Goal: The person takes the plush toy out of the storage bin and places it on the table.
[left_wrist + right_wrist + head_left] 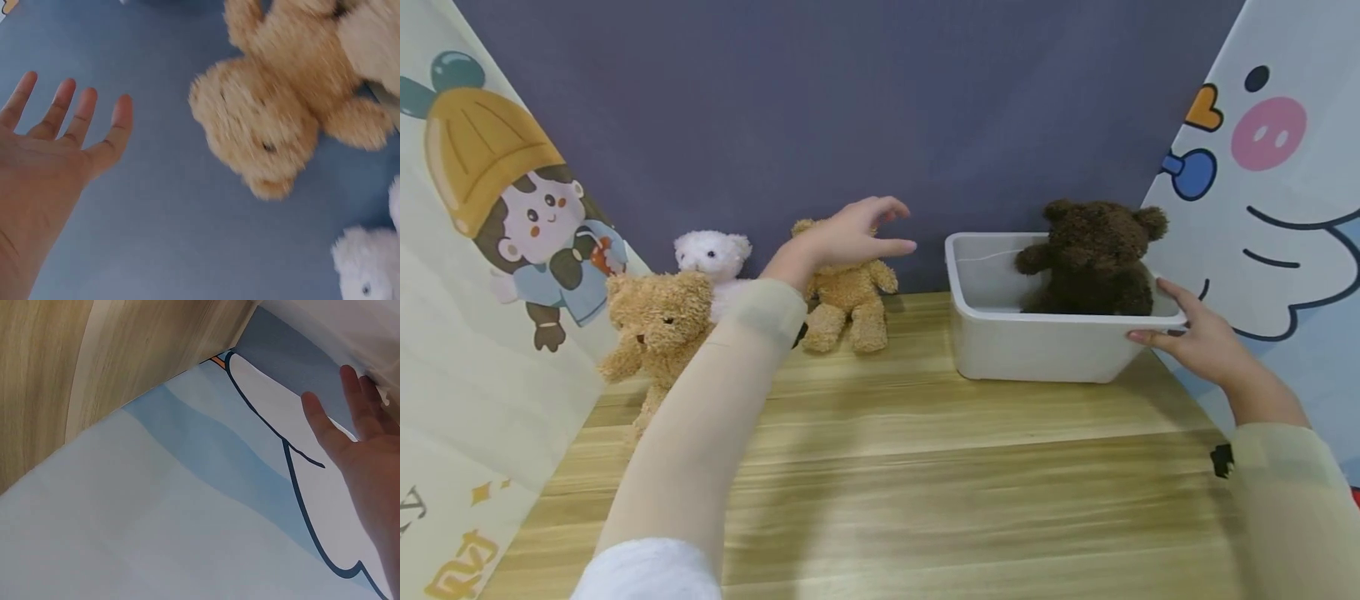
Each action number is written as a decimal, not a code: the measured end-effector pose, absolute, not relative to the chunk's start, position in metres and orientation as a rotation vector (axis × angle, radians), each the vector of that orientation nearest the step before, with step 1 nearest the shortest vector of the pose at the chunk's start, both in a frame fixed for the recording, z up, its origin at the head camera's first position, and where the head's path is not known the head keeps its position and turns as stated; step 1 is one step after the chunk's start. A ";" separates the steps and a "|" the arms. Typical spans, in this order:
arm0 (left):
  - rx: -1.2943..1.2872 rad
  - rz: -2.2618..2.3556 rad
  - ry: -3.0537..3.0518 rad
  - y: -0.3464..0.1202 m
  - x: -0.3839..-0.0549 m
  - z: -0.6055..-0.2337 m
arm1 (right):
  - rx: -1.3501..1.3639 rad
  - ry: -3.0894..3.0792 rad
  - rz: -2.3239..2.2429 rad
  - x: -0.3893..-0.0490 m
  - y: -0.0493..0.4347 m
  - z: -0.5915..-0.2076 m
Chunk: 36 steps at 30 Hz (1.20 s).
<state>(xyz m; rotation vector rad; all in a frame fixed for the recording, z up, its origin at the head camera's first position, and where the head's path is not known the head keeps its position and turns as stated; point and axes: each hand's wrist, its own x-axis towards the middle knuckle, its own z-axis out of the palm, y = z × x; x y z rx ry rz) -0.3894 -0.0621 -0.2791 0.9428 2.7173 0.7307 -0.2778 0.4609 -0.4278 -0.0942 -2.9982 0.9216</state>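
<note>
My left hand [842, 237] is raised with fingers spread and nothing in them, overlapping the head of a light brown teddy bear [847, 290] against the backdrop. In the left wrist view that teddy bear lies to the right of the hand, apart from the fingers. My right hand [1213, 342] grips the right end of a light grey plastic bin [1037, 348], thumb at the front rim and fingers along the side. A dark brown teddy bear [1099, 242] sits inside the bin, its head above the rim. The right wrist view shows that hand's fingers [322, 422] by the bin's edge.
To the left, another light brown teddy bear [662, 321] sits in front of a white teddy bear [711, 252], partly behind my left forearm. A wood-grain tabletop [962, 475] lies below, with a dark backdrop [880, 100] behind and printed side panels [1322, 283].
</note>
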 end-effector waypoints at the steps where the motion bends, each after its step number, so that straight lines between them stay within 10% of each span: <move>1: 0.949 0.742 2.712 -0.055 -0.392 -0.279 | -0.091 -3.005 0.926 -0.278 0.461 -0.428; 36: 0.795 0.513 2.773 0.210 -0.396 -0.335 | -0.028 -3.008 0.897 -0.282 0.463 -0.432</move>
